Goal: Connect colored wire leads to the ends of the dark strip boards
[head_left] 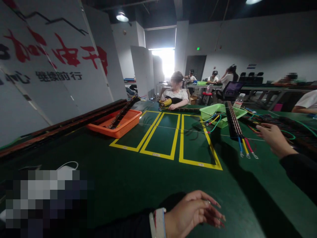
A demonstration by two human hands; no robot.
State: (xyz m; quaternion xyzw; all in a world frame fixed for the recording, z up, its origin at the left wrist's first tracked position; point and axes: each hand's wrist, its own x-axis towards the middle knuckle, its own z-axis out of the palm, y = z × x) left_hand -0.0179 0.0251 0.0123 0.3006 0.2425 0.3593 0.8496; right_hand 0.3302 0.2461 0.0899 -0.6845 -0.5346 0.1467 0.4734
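My left hand [195, 213] hovers low over the green table [138, 178] near its front edge, fingers loosely spread and holding nothing. My right hand [273, 137] reaches out at the right, fingers extended, close to a pile of black cable chains and wires [294, 130], touching none that I can make out. A long black cable chain [234, 124] lies just left of it, with blue, yellow and red wires [246, 148] sticking out of its near end.
Yellow tape rectangles [170, 135] mark the table's middle. An orange basket [116, 124] with a black chain stands at the left, a green basket [219, 114] with wires at the back right. A seated person [174, 96] works across the table; others sit farther back.
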